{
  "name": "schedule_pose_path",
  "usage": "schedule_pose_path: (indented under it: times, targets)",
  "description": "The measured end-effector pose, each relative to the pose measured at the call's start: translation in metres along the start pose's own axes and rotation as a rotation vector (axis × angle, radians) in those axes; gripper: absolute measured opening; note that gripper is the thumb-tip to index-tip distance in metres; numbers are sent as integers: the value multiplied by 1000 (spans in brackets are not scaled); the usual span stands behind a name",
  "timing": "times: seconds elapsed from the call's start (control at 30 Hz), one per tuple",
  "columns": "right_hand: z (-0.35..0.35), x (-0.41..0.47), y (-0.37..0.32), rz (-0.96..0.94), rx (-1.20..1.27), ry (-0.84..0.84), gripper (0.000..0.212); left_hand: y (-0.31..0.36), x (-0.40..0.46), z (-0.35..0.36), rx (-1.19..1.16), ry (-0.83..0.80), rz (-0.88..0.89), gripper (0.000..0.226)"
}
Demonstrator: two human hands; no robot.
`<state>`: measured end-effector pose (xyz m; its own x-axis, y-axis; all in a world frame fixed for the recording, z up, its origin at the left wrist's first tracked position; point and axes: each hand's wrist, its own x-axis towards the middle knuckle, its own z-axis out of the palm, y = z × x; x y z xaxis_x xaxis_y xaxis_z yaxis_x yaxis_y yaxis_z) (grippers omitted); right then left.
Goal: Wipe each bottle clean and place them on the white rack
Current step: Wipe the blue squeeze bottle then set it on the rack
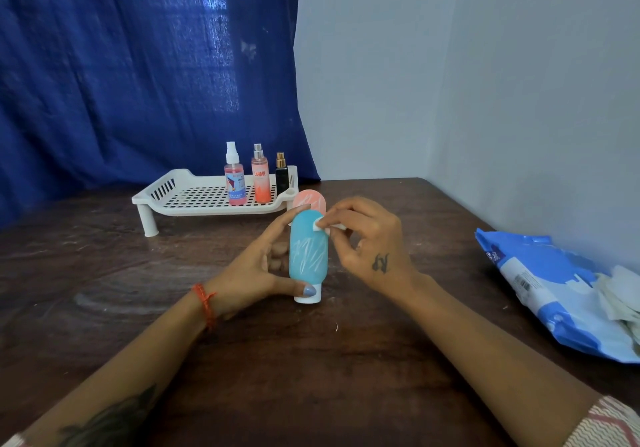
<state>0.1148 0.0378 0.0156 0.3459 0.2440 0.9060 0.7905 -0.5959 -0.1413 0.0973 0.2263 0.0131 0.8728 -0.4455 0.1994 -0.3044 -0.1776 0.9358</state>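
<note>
Head view: a turquoise squeeze bottle (307, 249), streaked with white smears, stands upright on its white cap (long axis vertical) on the brown table (104, 290), near the white rack (207, 200). The left hand (256, 273) grips its side; the right hand (363, 238) pinches a small white wipe (320, 223) against its rounded top.

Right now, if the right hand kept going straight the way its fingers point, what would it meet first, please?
The right hand, pinching a white wipe, points left at the blue bottle; the wipe already seems to touch it.
</note>
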Motion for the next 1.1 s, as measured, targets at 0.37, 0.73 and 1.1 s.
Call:
schedule_pose_path:
  times: [0.37, 0.73, 1.1]
  targets:
    - [1, -1, 0, -18, 44, -83, 13, 0, 0, 0, -1, 1, -17, 102]
    - [5, -3, -1, 71, 147, -95, 19, -1, 1, -1, -7, -2, -41, 104]
    - [6, -2, 4, 168, 134, -25, 16, -2, 0, -3, -41, -25, -39, 103]
